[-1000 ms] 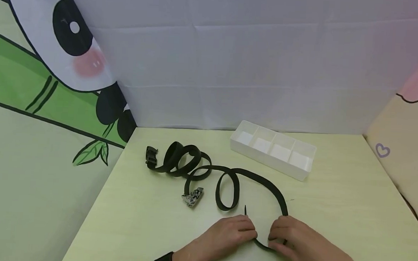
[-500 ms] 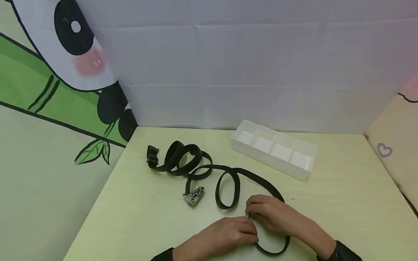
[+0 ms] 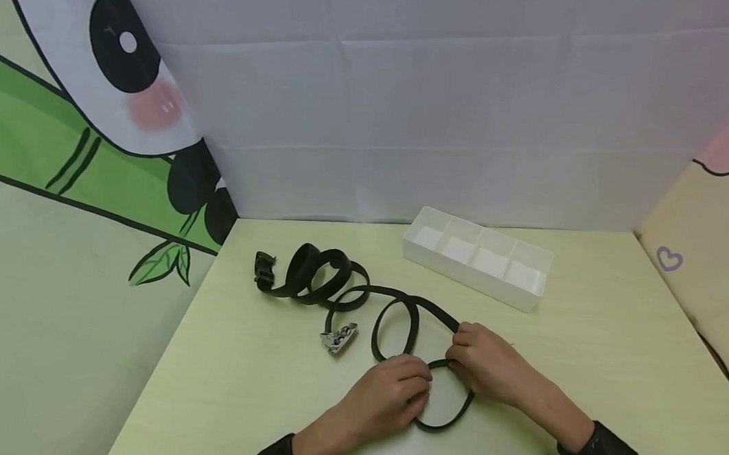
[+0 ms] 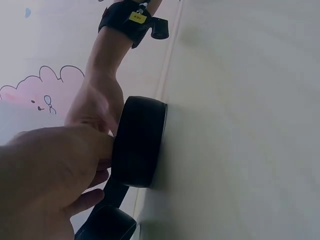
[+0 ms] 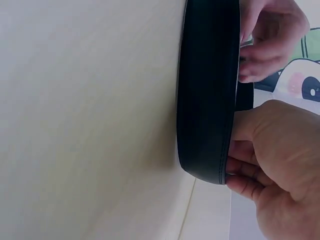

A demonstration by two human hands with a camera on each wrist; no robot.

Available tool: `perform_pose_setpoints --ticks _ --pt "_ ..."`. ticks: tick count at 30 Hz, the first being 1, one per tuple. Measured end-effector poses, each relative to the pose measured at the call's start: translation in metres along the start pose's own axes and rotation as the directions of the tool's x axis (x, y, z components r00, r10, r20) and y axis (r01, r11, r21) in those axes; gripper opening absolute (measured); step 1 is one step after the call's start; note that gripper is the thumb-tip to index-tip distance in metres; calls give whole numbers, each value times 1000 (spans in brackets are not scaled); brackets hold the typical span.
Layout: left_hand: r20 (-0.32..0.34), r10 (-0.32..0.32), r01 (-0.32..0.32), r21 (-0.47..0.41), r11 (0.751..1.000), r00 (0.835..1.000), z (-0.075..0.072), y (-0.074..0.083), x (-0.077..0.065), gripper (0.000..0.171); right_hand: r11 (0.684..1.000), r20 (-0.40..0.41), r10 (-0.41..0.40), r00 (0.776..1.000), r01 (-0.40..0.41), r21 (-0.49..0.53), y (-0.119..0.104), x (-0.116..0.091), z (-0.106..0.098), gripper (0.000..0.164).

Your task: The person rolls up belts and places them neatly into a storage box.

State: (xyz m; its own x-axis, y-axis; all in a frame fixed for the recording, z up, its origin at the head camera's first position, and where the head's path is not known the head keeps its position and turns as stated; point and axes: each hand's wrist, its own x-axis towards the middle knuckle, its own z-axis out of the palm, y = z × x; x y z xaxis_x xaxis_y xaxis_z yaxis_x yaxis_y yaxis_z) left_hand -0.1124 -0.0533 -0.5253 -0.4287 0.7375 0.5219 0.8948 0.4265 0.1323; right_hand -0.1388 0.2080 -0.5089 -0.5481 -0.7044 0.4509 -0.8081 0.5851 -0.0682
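Note:
A black belt [image 3: 439,312] with a silver buckle [image 3: 339,338] stands on its edge on the table, its strap bending through several loops. My left hand [image 3: 393,394] pinches the near side of the loop closest to me, where the strap's tip is hidden by the fingers. Across that loop, my right hand [image 3: 490,365] grips the strap with thumb and fingers. In the right wrist view the wide stitched strap [image 5: 207,90] curves around in front of the right fingertips. The left wrist view shows the rounded loop [image 4: 139,142] beside both hands.
A second black strap [image 3: 303,269] with a black buckle [image 3: 264,270] lies loosely coiled at the left, against the first belt. Behind, toward the right, stands a white four-section tray [image 3: 467,274] close to the cloth backdrop [image 3: 407,120].
My right hand released the strap at the right, moved left to its tip by the left hand, then back to the strap farther up. The near loop is now smaller and rounder.

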Motion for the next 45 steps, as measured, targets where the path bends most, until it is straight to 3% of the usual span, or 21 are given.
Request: perform_pose_setpoints --ticks 5,9,13,16,18,19,22,25,27,29,31,34,41,43,45 --pt "8 -91 90 28 996 996 -2 3 14 13 997 3 63 998 -63 47 -2 -5 0 27" --pt "88 -164 153 125 980 982 1 6 31 11 993 -42 83 996 -79 86 -3 -8 4 30" --pt "180 -193 161 175 971 965 5 3 43 11 990 -113 91 989 -78 115 -5 -12 7 32" --pt "218 -191 157 163 974 957 5 1 46 12 979 -170 194 966 -180 93 -12 -17 5 30" --pt "225 -190 156 160 975 956 4 0 47 12 944 -174 330 928 -321 79 -19 -22 2 28" --pt "226 -190 156 160 975 955 4 -1 47 12 911 -153 413 898 -406 80 -24 -24 -1 27" --pt "225 -190 157 157 975 956 3 -2 46 13 764 1 638 770 -634 120 -36 -29 -9 20" --pt "236 -190 158 149 976 953 2 -3 46 15 622 186 743 643 -766 160 -44 -32 -16 15" --pt "251 -189 159 134 978 949 2 -4 46 17 570 254 759 599 -801 184 -47 -34 -19 14" --pt "269 -183 153 127 980 945 1 -6 47 18 546 282 761 584 -812 207 -48 -35 -22 13" --pt "289 -171 139 127 982 942 0 -7 48 19 541 288 756 588 -809 231 -45 -35 -25 12" --pt "319 -139 105 122 987 937 -3 -8 48 22 562 277 741 611 -791 242 -34 -35 -28 10" --pt "370 -31 37 -10 999 929 -10 -10 45 42 671 230 653 722 -692 268 2 -28 -29 10" --pt "380 2 11 -31 999 925 -10 -9 45 42 681 231 633 739 -674 286 9 -22 -26 10" --pt "395 33 -18 -42 999 918 -10 -9 47 42 672 241 624 743 -668 319 15 -16 -22 10"
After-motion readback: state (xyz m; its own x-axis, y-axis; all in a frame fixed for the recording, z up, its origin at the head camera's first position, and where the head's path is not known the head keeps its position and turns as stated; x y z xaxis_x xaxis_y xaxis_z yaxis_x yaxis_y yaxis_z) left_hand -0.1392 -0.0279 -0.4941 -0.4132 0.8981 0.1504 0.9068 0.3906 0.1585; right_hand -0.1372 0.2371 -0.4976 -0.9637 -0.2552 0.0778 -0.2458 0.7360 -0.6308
